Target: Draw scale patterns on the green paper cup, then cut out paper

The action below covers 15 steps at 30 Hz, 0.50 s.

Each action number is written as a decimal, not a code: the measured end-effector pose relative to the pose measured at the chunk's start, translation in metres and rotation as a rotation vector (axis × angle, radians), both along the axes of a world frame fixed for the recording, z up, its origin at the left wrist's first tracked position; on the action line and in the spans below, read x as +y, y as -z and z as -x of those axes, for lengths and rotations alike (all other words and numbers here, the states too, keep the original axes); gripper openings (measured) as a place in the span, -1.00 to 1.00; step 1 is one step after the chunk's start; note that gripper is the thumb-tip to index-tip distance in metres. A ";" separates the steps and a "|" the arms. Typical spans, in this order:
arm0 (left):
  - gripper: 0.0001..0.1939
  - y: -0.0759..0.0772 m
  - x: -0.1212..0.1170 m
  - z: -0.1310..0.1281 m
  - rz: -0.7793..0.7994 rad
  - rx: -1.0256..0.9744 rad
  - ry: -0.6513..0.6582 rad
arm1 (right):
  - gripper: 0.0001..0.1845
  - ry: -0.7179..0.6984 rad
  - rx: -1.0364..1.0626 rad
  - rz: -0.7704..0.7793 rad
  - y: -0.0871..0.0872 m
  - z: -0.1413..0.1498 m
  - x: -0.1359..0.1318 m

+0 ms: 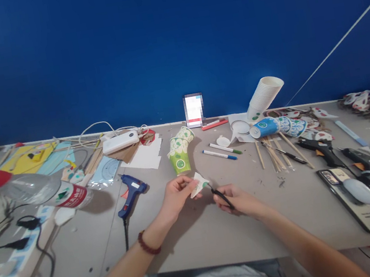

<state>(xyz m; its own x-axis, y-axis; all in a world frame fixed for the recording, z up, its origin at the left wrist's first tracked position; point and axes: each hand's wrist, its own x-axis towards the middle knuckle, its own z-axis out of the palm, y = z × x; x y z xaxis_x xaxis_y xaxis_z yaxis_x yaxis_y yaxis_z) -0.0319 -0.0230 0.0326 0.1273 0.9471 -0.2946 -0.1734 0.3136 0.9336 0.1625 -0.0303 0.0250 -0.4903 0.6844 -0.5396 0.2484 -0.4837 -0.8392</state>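
My left hand [181, 197] pinches a small white piece of paper cup [198, 184] with a green print, held just above the table. In my right hand [238, 199] is a pair of scissors with black handles [224, 198]; its blades point left and meet the edge of the piece. Beyond my left hand lies a bent row of joined paper cups [179, 160], green at the near end and white with green print at the far end. A blue glue gun [132, 192] rests on the table left of my left forearm.
Markers [219, 155] lie beyond my right hand. Stacked white cups [265, 96], blue cups [264, 127] and wooden sticks [275, 156] are at the right. A phone [355, 204] carries a mouse [360, 192]. Leftward are a bottle [44, 190] and a power strip [29, 249].
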 end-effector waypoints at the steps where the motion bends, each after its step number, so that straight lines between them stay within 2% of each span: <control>1: -0.73 0.000 0.000 0.000 0.001 0.002 -0.002 | -0.55 0.001 -0.001 0.001 -0.001 0.000 0.000; 7: -0.74 0.000 0.000 0.000 0.008 0.021 -0.005 | -0.58 0.004 -0.035 0.007 -0.006 0.002 -0.001; 15: -0.71 0.002 -0.003 -0.003 -0.009 0.038 0.018 | -0.55 -0.015 -0.025 -0.011 0.005 0.003 -0.002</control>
<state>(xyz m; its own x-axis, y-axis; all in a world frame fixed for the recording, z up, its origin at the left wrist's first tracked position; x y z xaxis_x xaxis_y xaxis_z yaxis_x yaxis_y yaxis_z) -0.0290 -0.0258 0.0306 0.1334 0.9474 -0.2910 -0.1321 0.3080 0.9422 0.1593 -0.0319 0.0199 -0.4867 0.6834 -0.5442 0.2764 -0.4704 -0.8380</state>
